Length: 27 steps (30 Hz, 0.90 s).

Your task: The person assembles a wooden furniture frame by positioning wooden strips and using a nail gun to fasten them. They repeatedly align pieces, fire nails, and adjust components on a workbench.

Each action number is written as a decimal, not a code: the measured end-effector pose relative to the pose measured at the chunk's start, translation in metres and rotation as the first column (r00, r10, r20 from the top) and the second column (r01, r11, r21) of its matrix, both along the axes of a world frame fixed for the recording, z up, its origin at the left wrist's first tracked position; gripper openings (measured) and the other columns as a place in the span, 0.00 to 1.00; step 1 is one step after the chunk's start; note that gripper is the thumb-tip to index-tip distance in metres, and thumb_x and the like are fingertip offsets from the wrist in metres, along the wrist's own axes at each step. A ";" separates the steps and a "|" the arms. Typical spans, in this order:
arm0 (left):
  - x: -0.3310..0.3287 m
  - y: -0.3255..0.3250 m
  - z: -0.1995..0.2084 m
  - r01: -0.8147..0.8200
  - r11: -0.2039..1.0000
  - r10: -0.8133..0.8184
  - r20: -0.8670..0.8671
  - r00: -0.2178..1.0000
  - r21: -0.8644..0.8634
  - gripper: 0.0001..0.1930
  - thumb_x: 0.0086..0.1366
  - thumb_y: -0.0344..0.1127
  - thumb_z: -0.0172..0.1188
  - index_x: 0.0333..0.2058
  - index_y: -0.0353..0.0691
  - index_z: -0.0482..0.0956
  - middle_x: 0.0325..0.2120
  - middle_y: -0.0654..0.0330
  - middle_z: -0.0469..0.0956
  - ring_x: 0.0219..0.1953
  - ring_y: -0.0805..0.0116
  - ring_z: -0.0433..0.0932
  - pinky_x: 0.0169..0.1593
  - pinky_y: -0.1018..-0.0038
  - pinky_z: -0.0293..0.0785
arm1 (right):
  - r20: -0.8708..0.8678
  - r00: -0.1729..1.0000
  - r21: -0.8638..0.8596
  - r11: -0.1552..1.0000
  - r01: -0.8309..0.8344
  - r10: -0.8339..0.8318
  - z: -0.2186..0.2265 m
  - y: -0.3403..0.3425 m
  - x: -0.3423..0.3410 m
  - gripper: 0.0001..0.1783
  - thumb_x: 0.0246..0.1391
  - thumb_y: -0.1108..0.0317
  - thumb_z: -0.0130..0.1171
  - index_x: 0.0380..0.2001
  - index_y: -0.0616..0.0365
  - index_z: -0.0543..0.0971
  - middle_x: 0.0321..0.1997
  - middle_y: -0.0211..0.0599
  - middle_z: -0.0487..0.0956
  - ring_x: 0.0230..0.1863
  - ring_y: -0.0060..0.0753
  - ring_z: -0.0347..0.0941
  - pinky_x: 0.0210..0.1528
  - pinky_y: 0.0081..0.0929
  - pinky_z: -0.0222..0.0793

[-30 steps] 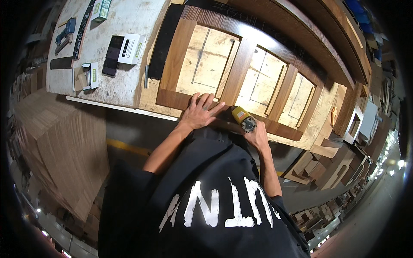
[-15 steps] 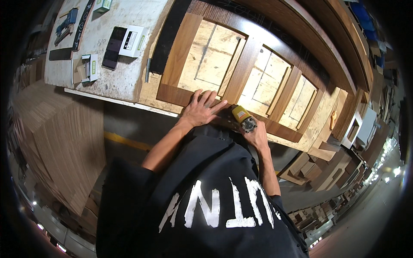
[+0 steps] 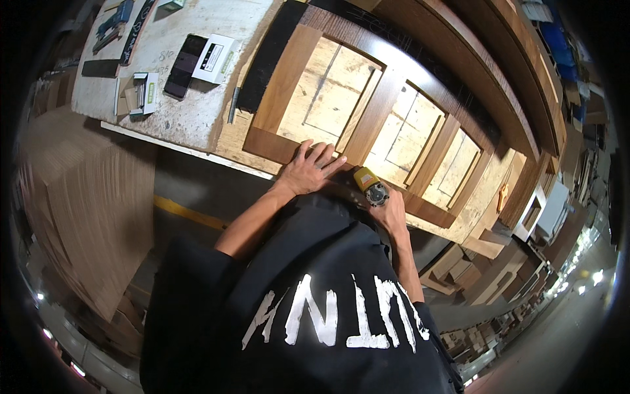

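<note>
A brown wooden frame (image 3: 367, 125) with crossbars and rectangular openings lies flat on the workbench in front of me. My left hand (image 3: 306, 172) rests on its near rail, fingers spread, a ring on one of them. Just to the right, my right hand (image 3: 392, 209) is wrapped round a yellow nail gun (image 3: 367, 181) with a dark round end cap. The tool's front end is at the near rail, close to a crossbar; its tip and most of my right fingers are hidden. Thin wooden strips (image 3: 359, 111) stand along the crossbars.
Left on the white board (image 3: 190, 125) lie a phone (image 3: 184, 67), a white box (image 3: 217, 58), an opened small box (image 3: 136, 93) and a blue tool (image 3: 115, 21). Long brown boards (image 3: 472, 52) line the bench's far side. A stack of panels (image 3: 85, 210) stands lower left.
The whole view has shifted slightly. Both hands keep nearly the same places on the frame, and the nail gun stays at the near rail.
</note>
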<state>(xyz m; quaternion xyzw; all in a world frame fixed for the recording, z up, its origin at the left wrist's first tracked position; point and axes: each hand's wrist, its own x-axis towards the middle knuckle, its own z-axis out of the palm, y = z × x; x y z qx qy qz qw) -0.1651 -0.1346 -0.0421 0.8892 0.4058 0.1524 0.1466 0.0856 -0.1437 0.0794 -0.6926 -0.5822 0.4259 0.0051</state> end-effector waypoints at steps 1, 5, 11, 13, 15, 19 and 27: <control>0.000 0.000 0.002 -0.003 1.000 0.003 0.015 1.000 -0.002 0.35 0.65 0.51 0.61 0.69 0.49 0.68 0.61 0.51 0.67 0.66 0.51 0.63 0.69 0.44 0.54 | -0.044 0.999 -0.005 1.000 0.012 -0.012 0.000 0.001 0.000 0.25 0.46 0.66 0.69 0.49 0.63 0.83 0.36 0.59 0.84 0.42 0.61 0.82 0.46 0.46 0.76; -0.001 -0.001 0.001 -0.021 0.997 0.025 -0.052 0.998 0.078 0.29 0.69 0.41 0.53 0.68 0.48 0.68 0.60 0.52 0.68 0.65 0.54 0.65 0.69 0.47 0.57 | -0.024 0.998 0.001 0.998 -0.063 0.063 -0.003 0.005 -0.005 0.25 0.46 0.65 0.69 0.49 0.62 0.83 0.37 0.57 0.85 0.43 0.59 0.82 0.47 0.45 0.77; -0.003 0.001 0.001 -0.018 0.996 0.023 -0.054 0.998 0.092 0.27 0.70 0.36 0.50 0.68 0.47 0.69 0.60 0.54 0.69 0.64 0.55 0.66 0.69 0.47 0.57 | -0.062 0.997 0.028 0.999 -0.039 0.040 0.003 0.012 -0.018 0.26 0.47 0.63 0.70 0.51 0.61 0.82 0.38 0.56 0.85 0.43 0.59 0.82 0.48 0.45 0.77; -0.001 0.001 0.001 -0.018 0.995 0.022 -0.043 0.999 0.096 0.28 0.70 0.36 0.50 0.68 0.47 0.68 0.60 0.53 0.69 0.64 0.55 0.65 0.69 0.47 0.56 | -0.066 0.997 0.006 1.000 -0.029 0.029 0.003 0.012 -0.017 0.27 0.48 0.63 0.71 0.52 0.61 0.82 0.38 0.56 0.86 0.43 0.59 0.82 0.48 0.45 0.77; -0.002 0.000 0.001 -0.025 0.995 0.029 -0.043 0.999 0.092 0.28 0.70 0.36 0.50 0.68 0.47 0.68 0.60 0.53 0.68 0.64 0.55 0.65 0.69 0.47 0.56 | -0.061 0.998 -0.012 1.000 -0.024 0.023 0.001 0.010 -0.015 0.27 0.48 0.62 0.71 0.52 0.61 0.82 0.39 0.56 0.85 0.43 0.59 0.82 0.48 0.45 0.77; -0.001 -0.001 0.000 -0.029 0.993 0.035 -0.054 0.998 0.111 0.28 0.70 0.35 0.50 0.69 0.47 0.68 0.61 0.53 0.68 0.65 0.55 0.64 0.70 0.47 0.55 | -0.012 0.999 -0.015 0.999 -0.049 0.049 0.005 0.010 -0.019 0.27 0.48 0.62 0.71 0.51 0.62 0.83 0.38 0.56 0.85 0.43 0.60 0.82 0.47 0.46 0.77; -0.012 0.003 0.005 -0.016 0.994 0.000 -0.154 0.988 -0.106 0.38 0.69 0.54 0.57 0.72 0.45 0.60 0.69 0.50 0.60 0.72 0.51 0.55 0.73 0.40 0.43 | -0.005 0.997 0.014 0.997 -0.078 0.078 0.001 0.001 -0.014 0.26 0.47 0.65 0.69 0.49 0.65 0.82 0.36 0.61 0.83 0.42 0.64 0.81 0.46 0.48 0.76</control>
